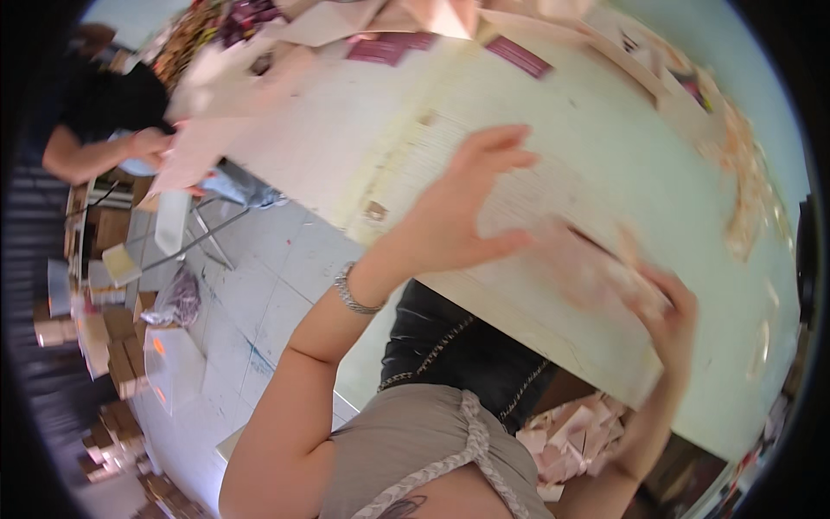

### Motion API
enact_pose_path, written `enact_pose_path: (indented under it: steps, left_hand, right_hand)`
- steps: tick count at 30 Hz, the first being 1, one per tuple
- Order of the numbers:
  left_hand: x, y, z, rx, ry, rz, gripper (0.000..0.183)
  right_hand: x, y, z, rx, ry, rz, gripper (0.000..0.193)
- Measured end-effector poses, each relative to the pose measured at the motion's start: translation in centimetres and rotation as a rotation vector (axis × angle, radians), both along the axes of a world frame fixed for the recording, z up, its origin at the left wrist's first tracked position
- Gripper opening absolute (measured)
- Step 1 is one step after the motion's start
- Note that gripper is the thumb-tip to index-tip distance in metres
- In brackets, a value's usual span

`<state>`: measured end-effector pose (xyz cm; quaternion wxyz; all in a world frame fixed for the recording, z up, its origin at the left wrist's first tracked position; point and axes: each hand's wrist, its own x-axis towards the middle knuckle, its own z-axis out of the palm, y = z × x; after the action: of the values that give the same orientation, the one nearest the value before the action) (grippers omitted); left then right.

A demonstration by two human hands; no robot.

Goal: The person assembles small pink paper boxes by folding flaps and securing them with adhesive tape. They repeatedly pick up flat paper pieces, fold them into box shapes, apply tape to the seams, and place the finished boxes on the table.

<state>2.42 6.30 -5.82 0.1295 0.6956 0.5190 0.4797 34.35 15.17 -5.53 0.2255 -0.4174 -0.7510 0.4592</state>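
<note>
My left hand point(458, 203) is raised over the white table point(622, 130), its fingers spread and nothing in them. A metal bracelet point(350, 290) circles that wrist. To its right, my right hand point(674, 311) grips the end of a pale pinkish, flattish object point(579, 264), smeared by motion. It has a dark line along its upper edge; whether it is folded paper, a pouch or a small box I cannot tell. The object hangs close to the table's near edge, and my left thumb points toward it.
Pink paper pieces point(346, 17) and purple cards point(519, 56) lie along the far edge. At left, another person's hand point(151, 147) holds a pink sheet point(199, 151). Cardboard boxes point(125, 359) stand on the floor. Below the table at right sits a heap of folded pink pieces point(575, 432).
</note>
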Motion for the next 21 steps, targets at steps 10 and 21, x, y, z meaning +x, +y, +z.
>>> enact_pose_path:
  steps: [10, 21]
  left_hand:
    - [-15.9, -12.6, 2.9, 0.274, -0.023, 0.66, 0.013]
    - [-40.1, -4.4, 2.7, -0.006, 0.241, 0.822, 0.032]
  right_hand:
    - [0.4, 2.6, 9.1, 0.004, -0.539, 0.396, 0.056]
    - [-37.5, 4.3, -0.7, 1.116, -0.143, 0.907, 0.029]
